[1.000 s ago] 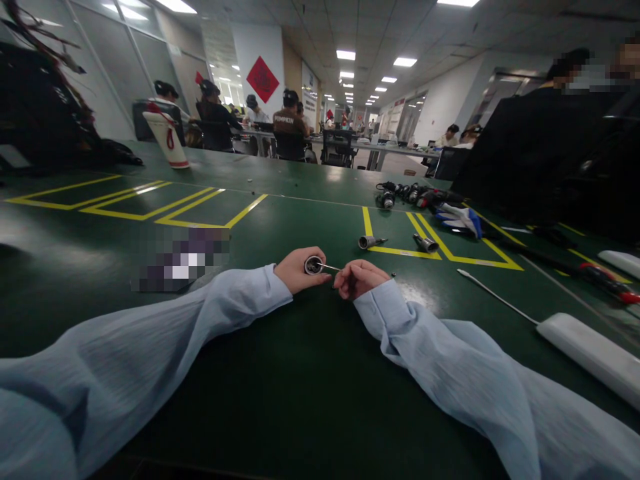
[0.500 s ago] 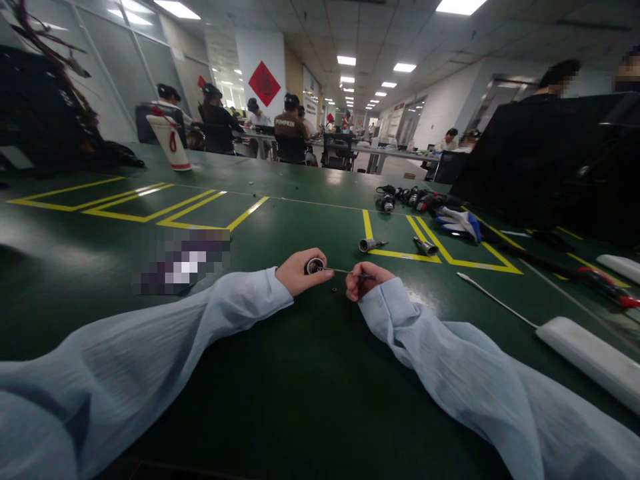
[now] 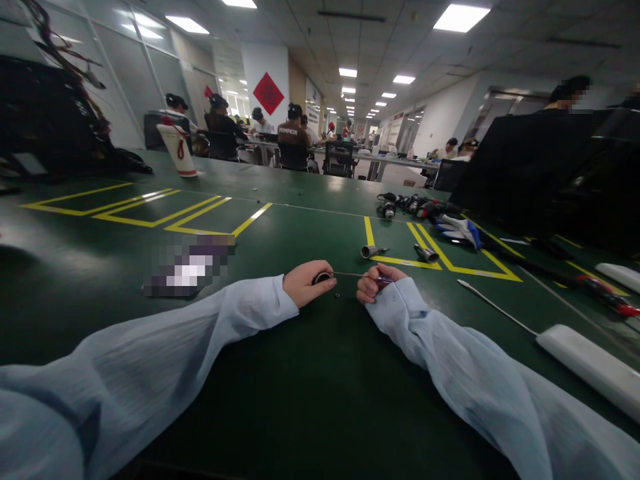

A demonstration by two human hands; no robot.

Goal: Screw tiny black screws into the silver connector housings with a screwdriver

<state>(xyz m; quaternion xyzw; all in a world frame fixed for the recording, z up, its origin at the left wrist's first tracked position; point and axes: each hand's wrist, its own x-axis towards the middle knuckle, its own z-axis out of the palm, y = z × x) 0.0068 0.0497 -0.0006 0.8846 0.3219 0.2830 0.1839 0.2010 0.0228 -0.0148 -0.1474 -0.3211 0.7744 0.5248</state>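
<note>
My left hand (image 3: 303, 285) is closed around a round dark part with a metal rim (image 3: 321, 277), its open end showing above my thumb. My right hand (image 3: 370, 285) grips a screwdriver (image 3: 349, 274) by its purplish handle. The thin shaft runs leftward, its tip close to the round part; whether they touch I cannot tell. A tiny dark ring-shaped piece (image 3: 337, 295) lies on the green table (image 3: 310, 387) just below the gap between my hands. Beyond my right hand lie two metal cylindrical parts, one with a thin pointed end (image 3: 369, 252) and another (image 3: 427, 253).
At the right lie a white power strip (image 3: 585, 360), a white cable (image 3: 493, 305), a blue-and-white glove (image 3: 460, 230) and several dark tools with cords (image 3: 400, 203). A blurred flat object (image 3: 190, 270) sits left, a paper cup (image 3: 178, 150) farther back. Yellow tape marks the table.
The round part has tilted in my left hand, so its inside no longer shows. My right hand and the screwdriver have drawn slightly right, baring more shaft. The view has shifted a little.
</note>
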